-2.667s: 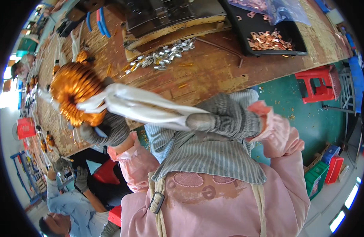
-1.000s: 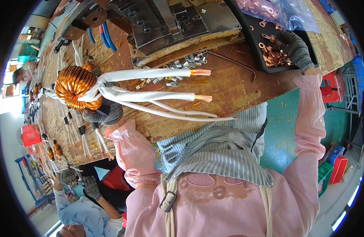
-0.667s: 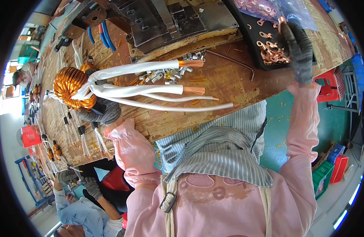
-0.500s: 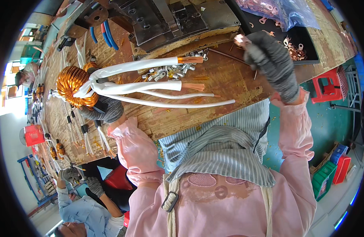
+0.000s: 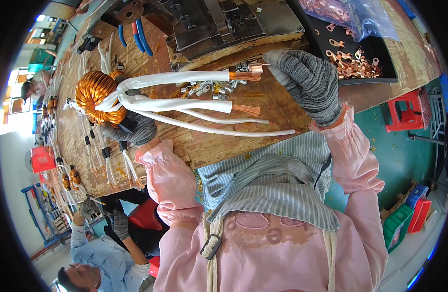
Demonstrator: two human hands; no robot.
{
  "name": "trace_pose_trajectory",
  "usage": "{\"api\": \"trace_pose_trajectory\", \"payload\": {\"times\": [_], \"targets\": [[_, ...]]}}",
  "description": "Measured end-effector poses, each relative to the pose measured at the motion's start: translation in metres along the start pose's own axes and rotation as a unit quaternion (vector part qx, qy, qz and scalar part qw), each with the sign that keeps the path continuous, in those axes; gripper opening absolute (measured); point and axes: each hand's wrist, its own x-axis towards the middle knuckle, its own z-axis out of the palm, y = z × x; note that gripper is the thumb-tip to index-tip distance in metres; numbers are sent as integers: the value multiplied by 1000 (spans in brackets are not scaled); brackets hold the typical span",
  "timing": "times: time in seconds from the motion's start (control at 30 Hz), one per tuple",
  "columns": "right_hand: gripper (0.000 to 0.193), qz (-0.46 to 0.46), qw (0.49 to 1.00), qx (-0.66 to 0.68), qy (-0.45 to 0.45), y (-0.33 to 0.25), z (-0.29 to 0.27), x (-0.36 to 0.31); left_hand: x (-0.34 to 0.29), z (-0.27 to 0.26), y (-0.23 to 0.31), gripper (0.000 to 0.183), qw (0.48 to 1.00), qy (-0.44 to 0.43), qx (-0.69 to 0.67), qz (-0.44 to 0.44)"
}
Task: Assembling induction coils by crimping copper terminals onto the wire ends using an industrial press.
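Note:
My left hand (image 5: 140, 129), in a grey knit glove, is closed round the underside of a copper-wound toroidal coil (image 5: 86, 101) at the left. White-sleeved leads stretch rightward from it: a thick upper lead (image 5: 175, 79), a thick lower lead (image 5: 185, 104) and two thinner ones. Both thick leads end in bare copper strands (image 5: 249, 76). My gloved right hand (image 5: 306, 83) pinches a copper cable lug (image 5: 256, 68) at its fingertips, beside the upper lead's strands. Whether the lug touches them I cannot tell. Silver lugs (image 5: 203, 88) lie behind the leads.
A dark metal machine (image 5: 263, 30) stands at the bench's back. Copper lugs and a plastic bag (image 5: 374, 22) fill a black tray (image 5: 390, 79) at the right. Other coils and leads lie left. A gloved co-worker (image 5: 102, 260) sits lower left; a red stool (image 5: 403, 112) stands right.
My right hand has come left from beside the tray, bringing the copper lug to the upper lead's end. My left hand still holds the coil, which appears slightly farther right.

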Motion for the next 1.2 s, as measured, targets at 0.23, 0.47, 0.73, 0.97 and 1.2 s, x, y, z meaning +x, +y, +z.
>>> {"api": "trace_pose_trajectory", "payload": {"times": [0.23, 0.47, 0.73, 0.97, 1.2], "targets": [[23, 20, 999, 39, -11, 0, 8, -1, 2, 3, -2, 78, 996, 49, 61, 48], [20, 76, 986, 148, -28, 4, 16, -7, 3, -3, -3, 80, 999, 13, 40, -1], [19, 329, 777, 511, -165, 0, -8, 21, 1, -1, 9, 72, 991, 69, 82, 76], [17, 335, 725, 589, -124, 10, -1, 34, 29, -8, 20, 78, 975, 24, 183, 123], [12, 297, 764, 567, -83, 21, 17, 45, 30, -4, 16, 76, 983, 14, 169, 75]]}}
